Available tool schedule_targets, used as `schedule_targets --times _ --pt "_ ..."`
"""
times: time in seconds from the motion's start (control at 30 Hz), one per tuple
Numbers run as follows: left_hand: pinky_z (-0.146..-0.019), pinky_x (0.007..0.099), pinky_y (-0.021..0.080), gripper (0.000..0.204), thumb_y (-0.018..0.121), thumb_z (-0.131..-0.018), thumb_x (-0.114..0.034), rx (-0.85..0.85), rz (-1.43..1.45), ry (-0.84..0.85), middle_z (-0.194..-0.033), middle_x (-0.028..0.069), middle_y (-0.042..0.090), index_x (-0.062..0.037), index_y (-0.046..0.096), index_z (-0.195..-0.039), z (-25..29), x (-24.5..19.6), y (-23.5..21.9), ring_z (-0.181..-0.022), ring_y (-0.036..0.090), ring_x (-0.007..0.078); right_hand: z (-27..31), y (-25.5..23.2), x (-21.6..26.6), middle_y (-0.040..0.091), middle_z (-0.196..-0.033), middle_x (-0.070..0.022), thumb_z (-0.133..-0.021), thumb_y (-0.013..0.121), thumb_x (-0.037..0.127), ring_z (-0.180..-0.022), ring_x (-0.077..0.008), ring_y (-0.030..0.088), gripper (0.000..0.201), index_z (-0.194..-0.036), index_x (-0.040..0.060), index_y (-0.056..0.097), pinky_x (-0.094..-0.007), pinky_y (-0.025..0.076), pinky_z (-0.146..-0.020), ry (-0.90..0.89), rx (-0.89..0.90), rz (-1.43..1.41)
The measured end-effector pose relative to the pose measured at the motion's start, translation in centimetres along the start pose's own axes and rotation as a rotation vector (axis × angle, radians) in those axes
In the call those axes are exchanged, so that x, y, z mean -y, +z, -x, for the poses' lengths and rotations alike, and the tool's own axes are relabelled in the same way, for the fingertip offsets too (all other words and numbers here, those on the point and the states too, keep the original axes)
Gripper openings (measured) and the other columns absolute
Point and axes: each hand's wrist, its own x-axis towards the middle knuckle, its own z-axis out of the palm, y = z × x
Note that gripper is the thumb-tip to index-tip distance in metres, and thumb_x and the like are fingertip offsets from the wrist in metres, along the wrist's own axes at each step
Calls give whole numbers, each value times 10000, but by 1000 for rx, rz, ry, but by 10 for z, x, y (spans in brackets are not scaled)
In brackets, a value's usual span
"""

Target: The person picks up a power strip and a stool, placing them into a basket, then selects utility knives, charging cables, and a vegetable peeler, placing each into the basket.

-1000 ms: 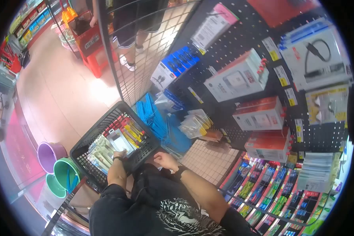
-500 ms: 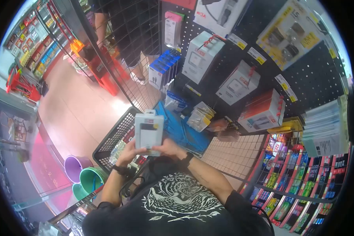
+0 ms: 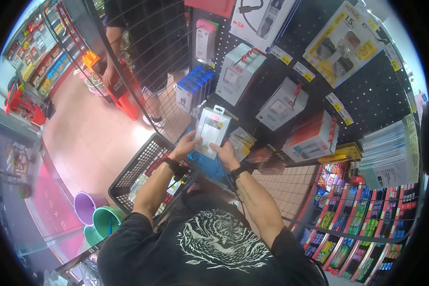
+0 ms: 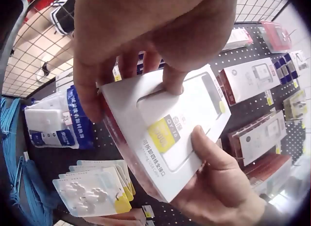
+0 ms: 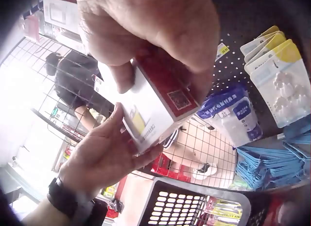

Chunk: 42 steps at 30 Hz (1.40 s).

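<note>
Both hands hold one white box (image 3: 211,132) with a hang tab, raised in front of the pegboard in the head view. The left hand (image 3: 185,146) grips its left side, thumb on the front; the right hand (image 3: 227,154) pinches the lower right edge. In the left wrist view the box (image 4: 163,121) shows a yellow label and red side, with the left hand (image 4: 155,31) above and the right hand (image 4: 218,182) below. The right wrist view shows the red side of the box (image 5: 160,85) under the right hand (image 5: 150,26), and the left hand (image 5: 99,158) opposite.
A black basket (image 3: 127,177) with packaged goods is at the lower left, beside purple (image 3: 87,208) and green tubs (image 3: 105,222). Boxes (image 3: 282,104) hang on the pegboard (image 3: 362,102). Blue hangers (image 5: 265,167) hang below. Another person (image 3: 148,52) stands behind the wire grid.
The left hand was down in the basket; then both hands lifted the white box out. Since then the box has moved up and right, toward the pegboard.
</note>
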Motion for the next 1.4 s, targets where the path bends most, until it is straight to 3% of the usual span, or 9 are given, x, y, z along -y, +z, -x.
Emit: schedule_targets --times 0.23,0.57,0.8,0.9,0.97,1.1,1.17,1.23,1.4 --pt "-905 308 457 431 568 -931 -163 -13 93 132 -1202 77 587 -14 485 -1327 -46 15 -1 -1086 552 163 -12 -9 30 656 -1090 -210 -775 744 261 -1016 -298 647 652 -1302 -2 464 -354 490 -854 170 -162 446" --pt "-949 333 432 487 618 -907 -248 -130 -208 264 -1202 135 604 -1 486 -1305 -165 55 -11 -1121 556 222 39 -49 -26 590 -1240 -143 -815 709 205 -874 -173 633 551 -1298 54 491 -288 534 -637 286 -23 159" --pt "-881 456 468 462 615 -835 -304 -282 -638 145 -1084 261 618 -13 570 -1191 -134 18 -1 -1017 581 426 60 -41 -21 562 -1273 -121 -860 658 186 -975 -177 625 515 -1322 72 463 -297 516 -727 457 130 25" --pt "-816 362 513 379 614 -890 -274 -305 -391 415 -975 162 680 5 595 -1146 -77 39 -8 -905 659 283 70 -31 -15 564 -1267 -123 -891 629 198 -1011 -190 624 483 -1319 56 458 -299 508 -773 530 160 -3" --pt "-744 289 516 339 623 -901 -252 -59 -239 87 -876 94 678 0 602 -1126 -3 27 -25 -823 650 158 78 -29 -21 571 -1256 -127 -906 616 203 -1021 -196 624 465 -1313 42 459 -301 506 -788 575 168 2" --pt "-661 285 501 259 588 -892 -231 -456 -120 -286 -819 67 667 -4 655 -995 106 149 -68 -742 630 138 102 -30 -38 603 -1201 -137 -924 593 182 -1028 -210 625 428 -1295 10 464 -315 518 -797 669 244 -19" --pt "-680 400 533 300 581 -869 -268 -682 -288 -467 -886 167 688 -3 655 -990 141 293 -99 -763 680 288 108 -27 -37 607 -1191 -138 -932 578 167 -1024 -213 627 399 -1282 5 475 -320 520 -798 724 251 1" --pt "-792 449 518 350 591 -836 -296 -629 -310 -806 -929 223 682 -3 647 -1020 162 326 -110 -867 664 376 103 -20 -34 615 -1176 -135 -934 569 150 -1022 -214 628 374 -1269 5 488 -321 523 -788 739 248 29" --pt "-826 418 520 607 708 -758 -410 -844 -407 -868 -957 259 668 99 591 -1068 154 445 -88 -950 661 351 102 -20 -20 635 -1131 -109 -918 585 132 -998 -192 632 368 -1261 27 503 -311 519 -774 780 200 115"
